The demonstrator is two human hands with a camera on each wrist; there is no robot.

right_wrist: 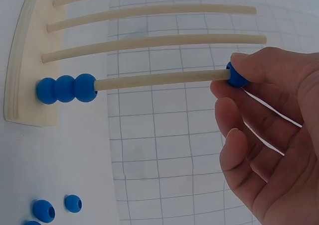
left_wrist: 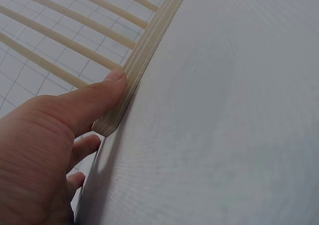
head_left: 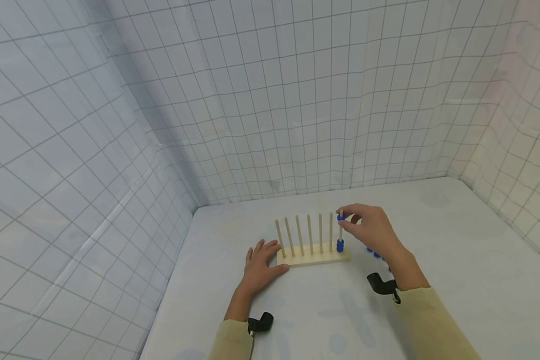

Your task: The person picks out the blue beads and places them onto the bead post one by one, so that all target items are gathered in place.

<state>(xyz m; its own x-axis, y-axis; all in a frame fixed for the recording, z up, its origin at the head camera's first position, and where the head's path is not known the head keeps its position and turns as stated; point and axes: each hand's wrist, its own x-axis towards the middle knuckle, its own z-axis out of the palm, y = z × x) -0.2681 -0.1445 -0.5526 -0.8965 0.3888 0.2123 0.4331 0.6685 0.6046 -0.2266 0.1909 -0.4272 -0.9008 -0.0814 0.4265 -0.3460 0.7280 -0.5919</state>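
A pale wooden peg board (head_left: 312,257) carries a row of several upright pegs. My right hand (head_left: 371,227) pinches a blue bead (right_wrist: 236,77) between thumb and index finger, at the tip of the rightmost peg (right_wrist: 162,80). The peg's end sits in that bead. Three blue beads (right_wrist: 65,88) are stacked at the foot of the same peg. At the board's left end, my left hand (head_left: 258,267) holds the base, its thumb (left_wrist: 107,88) against the front edge and its index finger by the far side.
Loose blue beads (right_wrist: 44,211) lie on the white table (head_left: 310,315) to the right of the board, partly hidden by my right hand and forearm in the head view. A purple bead (head_left: 390,269) shows near that wrist. Grid-patterned white curtains (head_left: 297,100) surround the table.
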